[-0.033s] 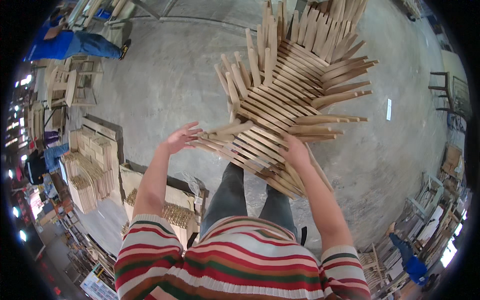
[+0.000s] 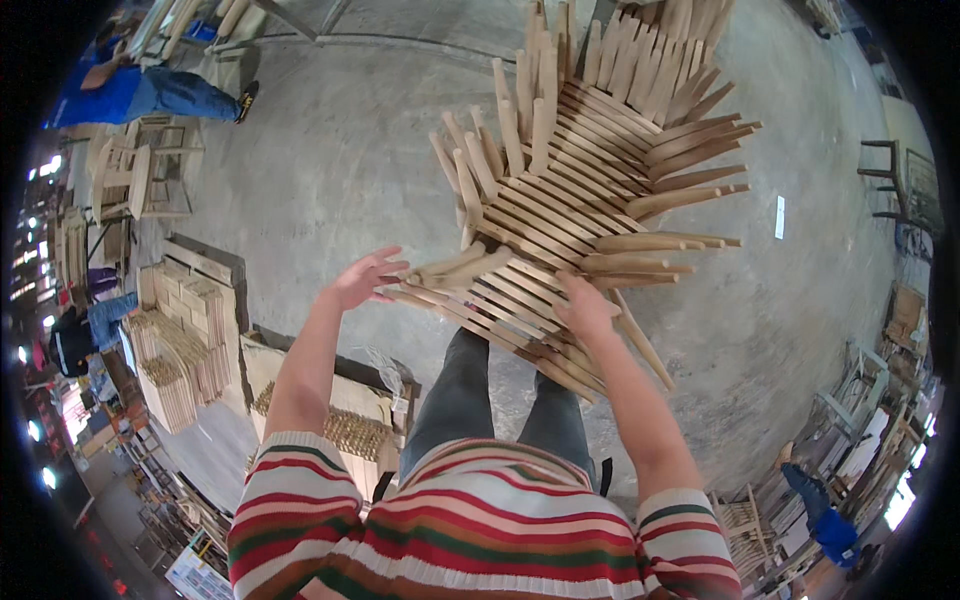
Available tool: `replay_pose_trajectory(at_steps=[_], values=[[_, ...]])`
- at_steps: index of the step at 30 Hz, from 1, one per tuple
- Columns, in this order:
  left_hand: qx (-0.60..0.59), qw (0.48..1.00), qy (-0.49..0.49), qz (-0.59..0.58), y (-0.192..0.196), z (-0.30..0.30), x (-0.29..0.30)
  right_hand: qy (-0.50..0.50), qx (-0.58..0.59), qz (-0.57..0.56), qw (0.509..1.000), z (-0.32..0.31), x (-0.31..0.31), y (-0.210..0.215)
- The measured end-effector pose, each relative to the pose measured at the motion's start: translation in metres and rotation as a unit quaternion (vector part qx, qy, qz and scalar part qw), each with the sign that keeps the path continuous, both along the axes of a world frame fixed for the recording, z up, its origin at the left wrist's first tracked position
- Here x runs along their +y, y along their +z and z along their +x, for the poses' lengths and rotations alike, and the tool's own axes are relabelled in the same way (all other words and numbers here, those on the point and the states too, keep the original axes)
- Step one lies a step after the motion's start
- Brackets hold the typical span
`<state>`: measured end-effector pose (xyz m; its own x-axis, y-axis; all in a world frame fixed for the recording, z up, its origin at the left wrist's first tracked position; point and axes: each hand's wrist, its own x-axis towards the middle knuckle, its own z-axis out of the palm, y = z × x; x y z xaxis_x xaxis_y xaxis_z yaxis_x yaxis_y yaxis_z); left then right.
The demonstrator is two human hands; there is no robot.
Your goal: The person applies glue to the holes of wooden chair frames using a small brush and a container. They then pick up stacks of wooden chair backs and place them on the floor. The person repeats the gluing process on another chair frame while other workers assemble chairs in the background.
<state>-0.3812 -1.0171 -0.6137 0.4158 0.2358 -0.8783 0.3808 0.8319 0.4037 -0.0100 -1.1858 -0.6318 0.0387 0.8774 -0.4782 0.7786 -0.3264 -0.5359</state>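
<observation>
- Wooden slatted frame (image 2: 535,275), head view: between your hands; similar frames (image 2: 600,145) extend beyond.
- Your left hand (image 2: 368,280) is spread beside its left end; your right hand (image 2: 588,308) lies on its right side.
- Uneven pulling could snag crowded legs (image 2: 645,243), toppling frames.
- Right grip: cannot tell, underside hidden; farthest frames cut off.

The person's legs (image 2: 450,390) disappear under the slatted frame (image 2: 562,372) (farthest wooden pieces (image 2: 676,20) cropped by the top edge).
</observation>
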Motion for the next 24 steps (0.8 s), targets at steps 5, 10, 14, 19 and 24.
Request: replay_pose_trajectory(at_steps=[5, 10, 14, 19, 24], values=[[0.101, 0.966, -0.238, -0.01, -0.042, 0.056, 0.028, 0.062, -0.173, -0.07, 0.98, -0.054, -0.001, -0.111], [0.112, 0.927, -0.355, -0.037, -0.057, 0.099, 0.042, 0.094, -0.249, -0.068, 0.961, -0.053, 0.0, -0.168], [0.088, 0.914, -0.37, -0.142, -0.069, 0.109, 0.051, 0.135, -0.231, -0.11, 0.957, -0.054, 0.01, -0.178], [0.023, 0.892, -0.451, -0.033, -0.089, 0.088, 0.036, 0.164, -0.119, -0.171, 0.964, -0.044, 0.025, -0.166], [0.028, 0.884, -0.463, -0.058, -0.082, 0.097, 0.041, 0.151, -0.137, -0.195, 0.959, -0.052, 0.032, -0.166]])
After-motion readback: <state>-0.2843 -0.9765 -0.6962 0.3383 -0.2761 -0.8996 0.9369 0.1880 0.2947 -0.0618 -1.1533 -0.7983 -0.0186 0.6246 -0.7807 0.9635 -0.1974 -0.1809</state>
